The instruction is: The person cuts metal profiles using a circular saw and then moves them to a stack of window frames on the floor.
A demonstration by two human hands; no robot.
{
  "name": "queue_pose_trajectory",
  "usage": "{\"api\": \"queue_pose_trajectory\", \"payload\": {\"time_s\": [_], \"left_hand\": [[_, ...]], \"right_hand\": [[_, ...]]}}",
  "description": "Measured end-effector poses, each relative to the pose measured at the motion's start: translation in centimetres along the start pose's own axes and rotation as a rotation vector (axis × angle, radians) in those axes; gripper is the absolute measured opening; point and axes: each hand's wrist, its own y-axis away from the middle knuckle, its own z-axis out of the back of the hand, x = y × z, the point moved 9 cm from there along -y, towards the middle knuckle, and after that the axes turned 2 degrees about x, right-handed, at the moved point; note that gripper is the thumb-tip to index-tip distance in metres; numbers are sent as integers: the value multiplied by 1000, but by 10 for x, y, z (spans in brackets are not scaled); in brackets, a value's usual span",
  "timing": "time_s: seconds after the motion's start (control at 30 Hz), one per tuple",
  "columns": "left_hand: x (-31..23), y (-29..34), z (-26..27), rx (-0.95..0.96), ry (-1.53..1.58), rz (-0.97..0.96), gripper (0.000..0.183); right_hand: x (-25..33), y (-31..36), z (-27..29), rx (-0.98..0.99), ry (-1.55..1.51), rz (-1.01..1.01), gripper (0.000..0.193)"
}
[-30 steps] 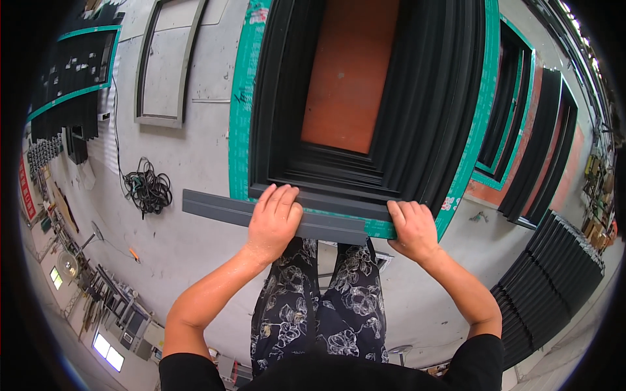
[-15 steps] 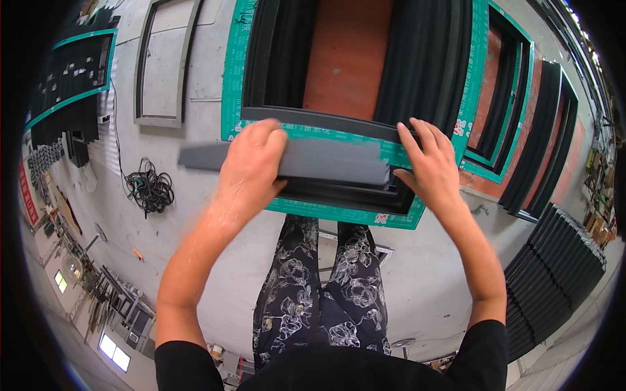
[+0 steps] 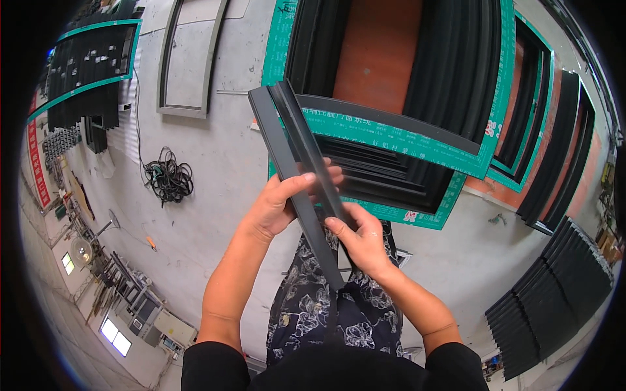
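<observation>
Two long dark-grey profile strips slant in front of me, their far ends close together and their near ends apart. My left hand (image 3: 282,203) is closed round the flat left strip (image 3: 314,229), thumb across its face. Its other fingers pass behind and show blurred beside the darker, grooved right strip (image 3: 304,133). Lower down, my right hand (image 3: 365,242) grips that right strip, with the thumb on top and some fingers hidden. Beyond the strips lie stacked black frames edged with green printed film (image 3: 391,125).
More green-edged frames (image 3: 521,163) and a stack of black profiles (image 3: 554,296) are on the right. A grey frame (image 3: 184,112) and a coiled black cable (image 3: 168,177) lie on the floor to the left. A standing fan (image 3: 81,251) is at far left.
Both hands have come off the green-edged frame and closer to my body. The grey piece that lay across it now shows as two strips, lifted and turned lengthwise away from me.
</observation>
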Motion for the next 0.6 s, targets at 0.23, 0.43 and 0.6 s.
{"api": "queue_pose_trajectory", "payload": {"time_s": [0.23,0.43,0.6], "left_hand": [[-1,33,68,-367,-502,-223,43],[33,47,40,-236,-601,-154,44],[68,35,-1,-62,-935,-99,52]], "right_hand": [[41,13,76,-137,978,445,44],[9,16,104,-139,7,170,40],[-7,-5,50,162,-833,98,41]]}}
